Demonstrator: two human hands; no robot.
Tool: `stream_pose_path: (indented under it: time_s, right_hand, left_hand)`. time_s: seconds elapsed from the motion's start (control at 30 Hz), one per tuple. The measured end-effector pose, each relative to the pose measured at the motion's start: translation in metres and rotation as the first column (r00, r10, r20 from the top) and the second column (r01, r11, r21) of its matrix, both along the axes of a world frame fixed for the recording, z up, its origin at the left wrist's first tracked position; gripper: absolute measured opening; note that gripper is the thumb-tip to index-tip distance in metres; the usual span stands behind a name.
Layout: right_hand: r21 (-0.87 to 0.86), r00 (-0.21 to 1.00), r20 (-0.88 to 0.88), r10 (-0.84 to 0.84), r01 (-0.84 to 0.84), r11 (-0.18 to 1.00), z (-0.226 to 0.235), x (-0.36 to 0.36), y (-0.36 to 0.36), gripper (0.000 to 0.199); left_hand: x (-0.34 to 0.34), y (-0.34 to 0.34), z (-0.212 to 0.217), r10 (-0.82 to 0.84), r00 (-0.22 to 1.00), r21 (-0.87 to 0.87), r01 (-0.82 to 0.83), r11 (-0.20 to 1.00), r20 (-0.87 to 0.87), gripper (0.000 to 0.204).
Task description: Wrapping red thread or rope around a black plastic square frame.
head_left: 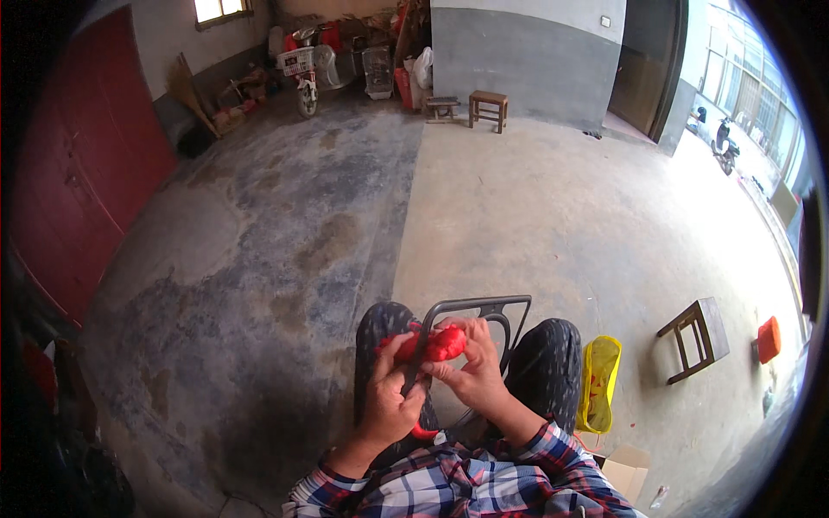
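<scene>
In the lower middle of the view, btw. the seated person's knees, both hands are up at a dark frame (479, 304) w/ a red bundle (446, 344) at its L bar. L hand (390, 399) comes in from lower L, forearm angled up and a bit R, wrist fairly straight, back of hand facing L; fingers curled in on the bundle's L part, thumb lower, close to the bar. Can't tell if it also clasps the bar. R hand (477, 373) comes in from lower R, forearm slanting up-L, fingers bent over the bundle's R end, thumb reaching L just under it, so it's gripping the bundle too. Hands v. near each other, approx. same height. A red strip (423, 431) shows below them, near the lap. Checked sleeves (553, 445) stop short of both wrists. Just beside the R knee: a yellow bag (614, 371), upright, w/ a cardboard flap (625, 476) nearer the body. Further R on the floor (518, 233), a wooden stool (710, 332) looks tilted (lens bend, maybe), w/ an orange-red thing (768, 340) beyond; kind unclear.
</scene>
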State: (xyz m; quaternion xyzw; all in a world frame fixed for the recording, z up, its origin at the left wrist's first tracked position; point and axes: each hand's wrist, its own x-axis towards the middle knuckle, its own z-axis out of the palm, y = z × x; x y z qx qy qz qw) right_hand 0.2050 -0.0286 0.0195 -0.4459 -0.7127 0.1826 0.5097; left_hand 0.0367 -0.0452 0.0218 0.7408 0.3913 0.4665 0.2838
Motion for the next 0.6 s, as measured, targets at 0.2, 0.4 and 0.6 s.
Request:
stream_pose_path:
  time_s: [0.2, 0.4, 0.6]
  right_hand:
    - [-0.275, 0.691, -0.722, 0.026, -0.322, 0.906, 0.003, 0.008, -0.005, 0.030]
    - [-0.069, 0.937, -0.350, 0.004, -0.030, 0.997, 0.015, 0.014, -0.021, 0.034]
    - [-0.114, 0.894, -0.404, 0.194, -0.259, 0.959, 0.034, 0.033, -0.040, 0.052]
  left_hand:
    - [-0.005, -0.004, -0.004, 0.038, 0.997, -0.038, -0.035, 0.999, 0.066, 0.021]
    - [-0.002, 0.003, -0.015, 0.068, 0.987, -0.137, -0.048, 0.989, 0.145, 0.024]
    - [-0.005, 0.017, -0.040, 0.040, 0.942, -0.680, 0.210, 0.702, 0.332, 0.019]
